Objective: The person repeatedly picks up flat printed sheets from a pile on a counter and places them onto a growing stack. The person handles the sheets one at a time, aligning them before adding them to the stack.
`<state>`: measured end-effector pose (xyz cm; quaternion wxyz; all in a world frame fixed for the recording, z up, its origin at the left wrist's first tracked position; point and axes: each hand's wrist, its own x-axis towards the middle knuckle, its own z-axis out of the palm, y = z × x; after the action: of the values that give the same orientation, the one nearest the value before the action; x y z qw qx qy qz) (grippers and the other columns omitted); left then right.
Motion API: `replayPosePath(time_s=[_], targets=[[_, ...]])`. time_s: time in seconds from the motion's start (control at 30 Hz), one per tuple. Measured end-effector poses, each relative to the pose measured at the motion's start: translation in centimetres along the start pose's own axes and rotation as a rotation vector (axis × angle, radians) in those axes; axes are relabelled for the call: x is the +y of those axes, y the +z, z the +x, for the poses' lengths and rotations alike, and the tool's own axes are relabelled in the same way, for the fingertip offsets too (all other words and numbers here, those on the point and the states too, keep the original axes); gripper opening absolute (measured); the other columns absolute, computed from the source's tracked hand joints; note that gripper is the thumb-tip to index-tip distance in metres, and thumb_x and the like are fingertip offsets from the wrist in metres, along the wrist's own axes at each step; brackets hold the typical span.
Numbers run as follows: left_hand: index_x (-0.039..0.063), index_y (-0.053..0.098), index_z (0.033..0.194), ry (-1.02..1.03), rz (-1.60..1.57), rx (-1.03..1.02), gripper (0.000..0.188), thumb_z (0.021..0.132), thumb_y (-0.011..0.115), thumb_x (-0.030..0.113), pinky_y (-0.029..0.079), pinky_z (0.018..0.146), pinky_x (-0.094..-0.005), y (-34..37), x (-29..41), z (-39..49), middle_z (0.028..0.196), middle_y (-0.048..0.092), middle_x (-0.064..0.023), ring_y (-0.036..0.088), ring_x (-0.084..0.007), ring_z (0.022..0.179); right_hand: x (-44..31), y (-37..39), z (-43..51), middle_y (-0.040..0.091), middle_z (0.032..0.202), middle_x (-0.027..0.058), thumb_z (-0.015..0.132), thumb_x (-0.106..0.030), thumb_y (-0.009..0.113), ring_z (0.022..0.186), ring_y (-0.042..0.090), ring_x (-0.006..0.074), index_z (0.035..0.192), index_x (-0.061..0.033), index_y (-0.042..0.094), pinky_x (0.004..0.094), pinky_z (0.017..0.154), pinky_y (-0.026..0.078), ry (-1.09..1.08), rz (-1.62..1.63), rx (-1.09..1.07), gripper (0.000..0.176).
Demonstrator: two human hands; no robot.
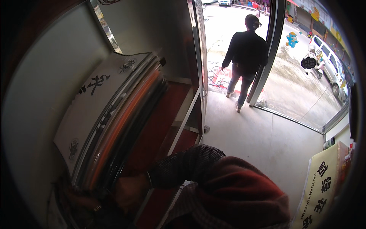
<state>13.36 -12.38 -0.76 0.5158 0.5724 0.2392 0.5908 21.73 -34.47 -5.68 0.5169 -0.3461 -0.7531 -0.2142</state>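
Observation:
A thick stack of wide flat sheets, several in clear plastic sleeves, stands tilted before me at left. The top sheet is pale with a dark border and bears large brushed characters. Below it show black-and-white, orange and black layers, blurred along their edges. My left hand, with a band at the wrist, grips the stack's near end; its fingertips are lost in shadow. My right hand is closed at the near lower corner, against the black layers, its fingers mostly hidden.
Dark red shelf boards with metal edging lie under and beside the stack. A grey panel rises at left. A person in dark clothes walks out the doorway. A yellow bag with writing stands at right, near the glass front.

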Motion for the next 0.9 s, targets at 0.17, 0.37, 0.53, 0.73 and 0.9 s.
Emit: replayPosePath(time_s=[0.17, 0.37, 0.53, 0.73, 0.9], targets=[[0.011, 0.04, 0.143, 0.0, 0.011, -0.049, 0.066, 0.095, 0.037, 0.056, 0.03, 0.107, -0.0455, -1.6, -2.7, 2.4, 0.143, 0.041, -0.0126, 0.037, -0.028, 0.131, 0.0, -0.3, 0.4, 0.056, 0.062, 0.0024, 0.094, -0.025, 0.057, 0.053, 0.057, 0.02, 0.067, -0.0135, 0.055, 0.033, 0.047, 0.044, 0.063, 0.01, 0.01, 0.029], [0.012, 0.036, 0.145, 0.065, 0.129, -0.078, 0.07, 0.094, 0.036, 0.06, 0.028, 0.108, -0.0465, -3.2, -4.9, 3.2, 0.146, 0.037, -0.0125, 0.034, -0.0278, 0.134, -0.1, -0.5, 0.4, 0.054, 0.059, 0.0023, 0.095, -0.022, 0.054, 0.052, 0.056, 0.0199, 0.066, -0.0133, 0.053, 0.0337, 0.046, 0.043, 0.104, -0.004, 0.047, 0.031], [0.009, 0.034, 0.146, 0.165, 0.121, -0.12, 0.07, 0.094, 0.042, 0.057, 0.031, 0.107, -0.0441, -2.7, -5.0, 2.5, 0.146, 0.037, -0.0126, 0.034, -0.0283, 0.134, 0.2, -0.7, 0.3, 0.055, 0.06, 0.0026, 0.095, -0.023, 0.055, 0.053, 0.056, 0.0196, 0.066, -0.0129, 0.053, 0.0335, 0.047, 0.044, 0.12, -0.039, -0.003, 0.031], [0.005, 0.036, 0.144, 0.036, -0.037, -0.11, 0.069, 0.095, 0.046, 0.053, 0.036, 0.104, -0.0407, -1.1, -2.6, 0.8, 0.142, 0.041, -0.0131, 0.037, -0.0288, 0.131, 0.5, -0.3, 0.3, 0.055, 0.061, 0.0031, 0.095, -0.023, 0.055, 0.054, 0.057, 0.0207, 0.067, -0.0123, 0.053, 0.035, 0.047, 0.044, 0.105, -0.055, 0.015, 0.03], [0.007, 0.038, 0.143, -0.15, -0.182, 0.044, 0.068, 0.096, 0.042, 0.056, 0.035, 0.104, -0.0418, -0.6, -1.4, 0.9, 0.142, 0.042, -0.0123, 0.04, -0.0274, 0.129, 0.5, 0.0, 0.2, 0.056, 0.062, 0.004, 0.094, -0.022, 0.055, 0.055, 0.057, 0.0223, 0.068, -0.0116, 0.053, 0.0357, 0.048, 0.044, 0.126, -0.041, -0.005, 0.028]])
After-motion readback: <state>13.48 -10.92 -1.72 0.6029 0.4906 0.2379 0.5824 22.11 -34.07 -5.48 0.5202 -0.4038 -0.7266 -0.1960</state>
